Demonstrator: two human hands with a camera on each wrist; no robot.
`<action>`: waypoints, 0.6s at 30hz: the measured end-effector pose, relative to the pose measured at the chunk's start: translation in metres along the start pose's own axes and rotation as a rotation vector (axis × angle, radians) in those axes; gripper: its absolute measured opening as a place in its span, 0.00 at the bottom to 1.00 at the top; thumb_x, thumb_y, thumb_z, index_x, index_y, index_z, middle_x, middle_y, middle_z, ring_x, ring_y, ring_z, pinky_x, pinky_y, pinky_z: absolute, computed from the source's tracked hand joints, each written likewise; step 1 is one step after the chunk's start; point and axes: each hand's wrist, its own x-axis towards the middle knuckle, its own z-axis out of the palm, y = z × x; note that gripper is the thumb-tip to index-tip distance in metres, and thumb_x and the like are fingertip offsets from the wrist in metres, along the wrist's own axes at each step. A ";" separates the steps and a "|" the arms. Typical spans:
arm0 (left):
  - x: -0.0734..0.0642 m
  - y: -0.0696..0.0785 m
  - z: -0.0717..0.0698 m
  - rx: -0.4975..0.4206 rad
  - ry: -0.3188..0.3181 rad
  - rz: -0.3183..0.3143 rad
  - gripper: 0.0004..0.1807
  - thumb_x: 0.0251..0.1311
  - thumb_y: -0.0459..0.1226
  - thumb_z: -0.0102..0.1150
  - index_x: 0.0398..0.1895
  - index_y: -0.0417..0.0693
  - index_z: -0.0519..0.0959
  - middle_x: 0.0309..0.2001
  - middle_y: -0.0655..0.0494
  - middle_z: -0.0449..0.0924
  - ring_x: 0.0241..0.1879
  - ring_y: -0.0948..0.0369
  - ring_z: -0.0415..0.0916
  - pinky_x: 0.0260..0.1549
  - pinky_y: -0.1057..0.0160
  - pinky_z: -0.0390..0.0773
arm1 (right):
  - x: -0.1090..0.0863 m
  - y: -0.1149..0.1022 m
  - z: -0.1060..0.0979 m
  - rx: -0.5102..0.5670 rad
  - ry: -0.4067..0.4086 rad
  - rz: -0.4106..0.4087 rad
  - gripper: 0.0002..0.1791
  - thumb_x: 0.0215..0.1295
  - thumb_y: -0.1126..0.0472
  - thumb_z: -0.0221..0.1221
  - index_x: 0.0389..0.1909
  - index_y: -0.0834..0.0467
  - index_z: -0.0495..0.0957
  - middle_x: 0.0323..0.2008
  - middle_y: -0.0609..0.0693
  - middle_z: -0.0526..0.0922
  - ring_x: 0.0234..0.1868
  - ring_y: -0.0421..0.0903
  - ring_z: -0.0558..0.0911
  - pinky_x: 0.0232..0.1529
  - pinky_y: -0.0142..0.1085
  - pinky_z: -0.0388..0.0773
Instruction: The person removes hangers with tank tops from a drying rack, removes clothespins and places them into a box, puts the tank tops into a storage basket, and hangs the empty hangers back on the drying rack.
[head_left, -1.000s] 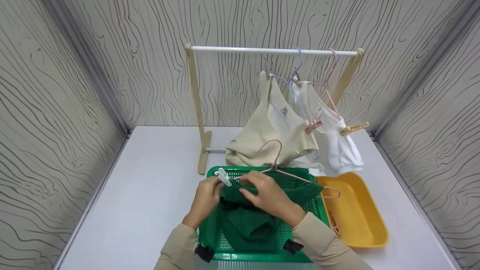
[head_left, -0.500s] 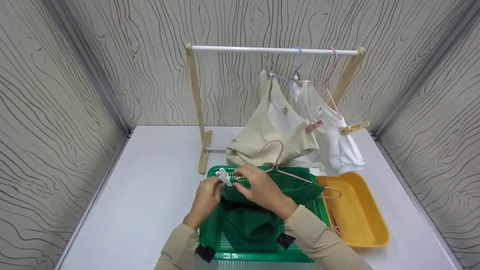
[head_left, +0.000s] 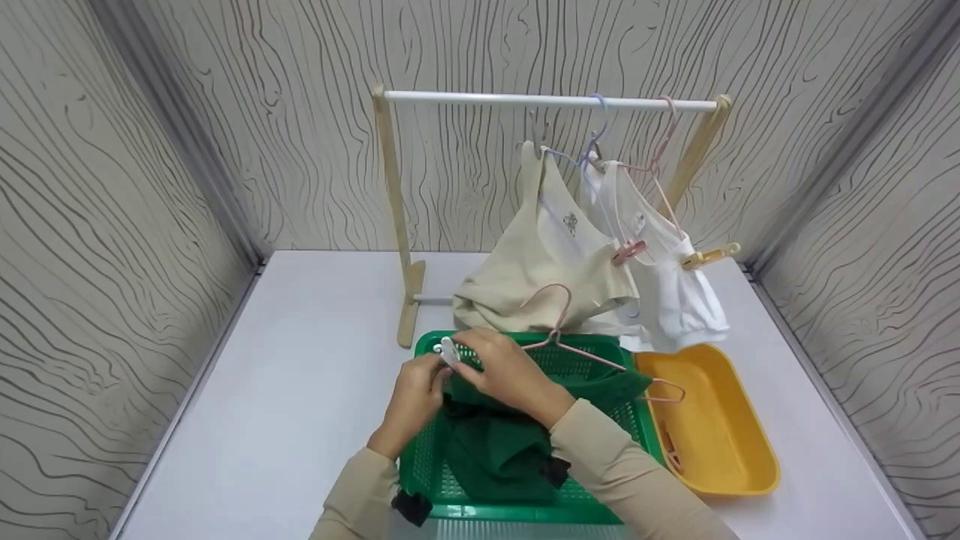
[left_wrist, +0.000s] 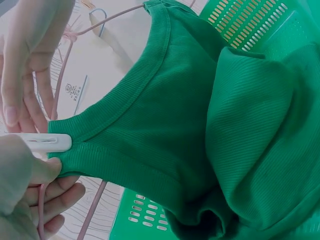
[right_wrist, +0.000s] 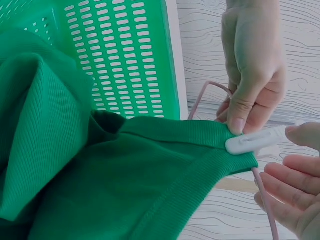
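A green ribbed garment (head_left: 495,450) hangs partly over a pink hanger (head_left: 556,337), above the green basket (head_left: 409,465). My left hand (head_left: 411,397) pinches the garment's shoulder strap, with the hanger's end wire running by its fingers. A white clothespin (right_wrist: 255,141) sits clamped on that strap. My right hand (head_left: 506,367) is beside the clothespin, its fingers loosely extended; in the right wrist view its thumb (right_wrist: 305,135) is at the clothespin's outer end, possibly touching it. The lower part of the garment lies folded in the basket.
Behind stands a rack with a white rod (head_left: 495,98). A beige top (head_left: 517,255) and a white top (head_left: 675,292) hang there, with pink (head_left: 628,252) and yellow (head_left: 709,256) clothespins. A yellow tray (head_left: 712,427) holding a brownish clothespin (head_left: 670,448) stands right of the basket.
My right hand has moved left, from the garment's neckline to the white clothespin. The pink hanger and green garment have shifted slightly right and down. My left hand has stayed nearly in place.
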 end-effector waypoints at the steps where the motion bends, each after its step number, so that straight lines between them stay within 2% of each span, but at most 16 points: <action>1: 0.000 0.000 0.000 0.001 -0.001 0.000 0.07 0.66 0.29 0.52 0.42 0.40 0.80 0.40 0.47 0.85 0.43 0.56 0.83 0.44 0.59 0.84 | 0.000 0.000 0.001 -0.005 0.000 -0.001 0.15 0.65 0.61 0.61 0.50 0.63 0.78 0.48 0.57 0.84 0.50 0.50 0.83 0.50 0.40 0.83; 7: -0.002 0.003 0.000 0.012 -0.004 0.010 0.08 0.67 0.28 0.51 0.42 0.39 0.80 0.40 0.47 0.85 0.44 0.54 0.82 0.46 0.57 0.83 | 0.003 0.000 0.004 0.004 -0.007 0.015 0.15 0.66 0.59 0.60 0.49 0.63 0.79 0.46 0.57 0.84 0.48 0.50 0.83 0.48 0.40 0.84; 12: -0.003 0.004 0.000 0.016 -0.002 0.023 0.08 0.67 0.29 0.51 0.41 0.39 0.80 0.39 0.47 0.84 0.42 0.55 0.82 0.43 0.58 0.83 | 0.004 0.000 0.006 0.032 -0.020 0.016 0.14 0.66 0.59 0.60 0.48 0.62 0.79 0.41 0.56 0.84 0.42 0.48 0.83 0.41 0.36 0.84; 18: -0.004 0.003 0.000 0.016 -0.004 0.024 0.07 0.67 0.30 0.51 0.40 0.39 0.80 0.37 0.48 0.84 0.40 0.57 0.82 0.40 0.61 0.83 | 0.005 -0.002 0.007 0.062 -0.047 0.037 0.14 0.68 0.59 0.58 0.49 0.64 0.78 0.38 0.56 0.82 0.39 0.48 0.82 0.39 0.36 0.83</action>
